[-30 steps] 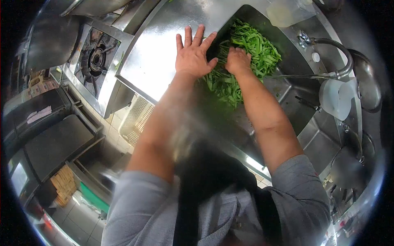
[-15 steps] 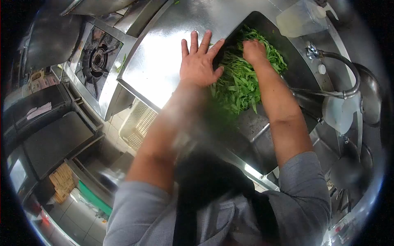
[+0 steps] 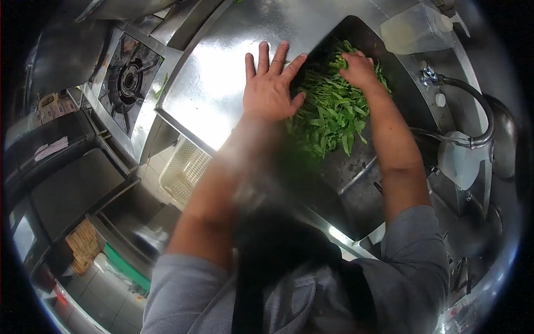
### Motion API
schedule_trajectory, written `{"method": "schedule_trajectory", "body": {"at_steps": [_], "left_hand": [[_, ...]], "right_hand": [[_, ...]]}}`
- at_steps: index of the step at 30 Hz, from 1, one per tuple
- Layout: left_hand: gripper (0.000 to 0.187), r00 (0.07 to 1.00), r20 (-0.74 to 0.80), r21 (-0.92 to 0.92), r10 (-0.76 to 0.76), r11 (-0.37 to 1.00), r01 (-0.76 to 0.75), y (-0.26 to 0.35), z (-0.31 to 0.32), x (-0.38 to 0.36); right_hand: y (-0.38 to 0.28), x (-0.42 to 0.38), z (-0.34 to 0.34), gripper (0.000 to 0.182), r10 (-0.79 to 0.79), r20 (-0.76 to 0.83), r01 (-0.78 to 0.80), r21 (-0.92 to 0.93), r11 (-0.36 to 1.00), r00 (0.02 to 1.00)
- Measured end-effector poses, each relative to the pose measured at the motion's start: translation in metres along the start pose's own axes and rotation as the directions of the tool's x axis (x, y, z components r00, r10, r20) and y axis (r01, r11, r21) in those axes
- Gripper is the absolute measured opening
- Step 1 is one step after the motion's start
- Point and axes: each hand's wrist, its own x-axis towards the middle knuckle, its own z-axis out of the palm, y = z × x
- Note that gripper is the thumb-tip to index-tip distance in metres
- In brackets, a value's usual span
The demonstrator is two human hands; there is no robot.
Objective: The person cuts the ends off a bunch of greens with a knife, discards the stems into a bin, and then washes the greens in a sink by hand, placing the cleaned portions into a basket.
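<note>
My left hand [image 3: 271, 89] lies flat with fingers spread on the steel counter [image 3: 217, 67], its thumb at the rim of the sink. In the sink [image 3: 406, 83] is a heap of long-leaved green vegetables [image 3: 334, 111], with thin stems toward the back. My right hand [image 3: 359, 69] is at the far right part of the heap, fingers curled down into the leafy greens. Its fingertips are partly hidden among the leaves.
A curved faucet [image 3: 484, 122] and a clear plastic jug [image 3: 417, 29] stand along the sink's right side. Left of the counter is a gas burner [image 3: 130, 80]. A cream plastic basket [image 3: 186, 170] sits low beneath the counter's front edge.
My right hand has moved a little to the right over the heap, and the leaves near it have shifted and spread. My left hand stays in place on the counter.
</note>
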Motion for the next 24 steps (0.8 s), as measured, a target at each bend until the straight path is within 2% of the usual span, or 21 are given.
{"method": "schedule_trajectory", "body": {"at_steps": [5,11,15,17,18,19,20,21,22,24], "left_hand": [[0.080,1.000,0.000,-0.002,0.004,1.000,-0.004,0.001,-0.001,-0.001],[0.081,1.000,0.008,-0.007,-0.005,1.000,0.006,0.002,-0.002,0.000],[0.083,0.998,-0.058,-0.027,0.037,0.999,-0.039,0.000,-0.001,0.000],[0.084,0.998,-0.060,-0.027,0.035,0.999,-0.036,0.000,0.000,0.000],[0.084,0.998,-0.062,-0.024,0.032,0.999,-0.034,0.000,0.000,0.000],[0.084,0.997,-0.065,-0.028,0.032,0.999,-0.034,0.000,0.001,0.000],[0.084,0.997,-0.066,-0.020,0.030,0.999,-0.031,0.000,0.001,0.000],[0.083,0.997,-0.066,-0.012,0.029,0.999,-0.030,0.001,0.002,0.000],[0.083,0.997,-0.068,-0.016,0.034,0.999,-0.035,0.001,0.001,0.000],[0.082,0.998,-0.060,0.006,0.033,0.999,-0.032,0.001,0.000,0.000]], "right_hand": [[-0.001,0.004,-0.003,0.052,0.034,0.089,-0.039,0.058,0.998,0.995],[-0.029,0.018,0.016,0.040,0.077,0.166,-0.057,-0.123,0.991,0.983],[-0.026,0.021,0.017,0.052,0.107,0.156,-0.082,-0.162,0.983,0.982],[-0.013,0.018,0.014,0.054,0.090,0.073,-0.091,0.011,0.996,0.993],[-0.002,0.017,0.013,0.054,0.092,0.074,-0.093,0.006,0.996,0.993],[0.016,0.018,0.017,0.059,0.096,0.032,-0.101,0.275,0.956,0.995],[0.035,0.019,0.023,0.063,0.113,-0.008,-0.092,0.524,0.847,0.994],[0.056,0.019,0.030,0.060,0.076,-0.141,0.017,0.564,0.826,0.987],[0.059,0.012,0.022,0.060,0.081,-0.143,0.013,0.561,0.827,0.986],[0.061,-0.015,-0.012,0.046,0.086,-0.183,0.068,0.700,0.710,0.979]]}}
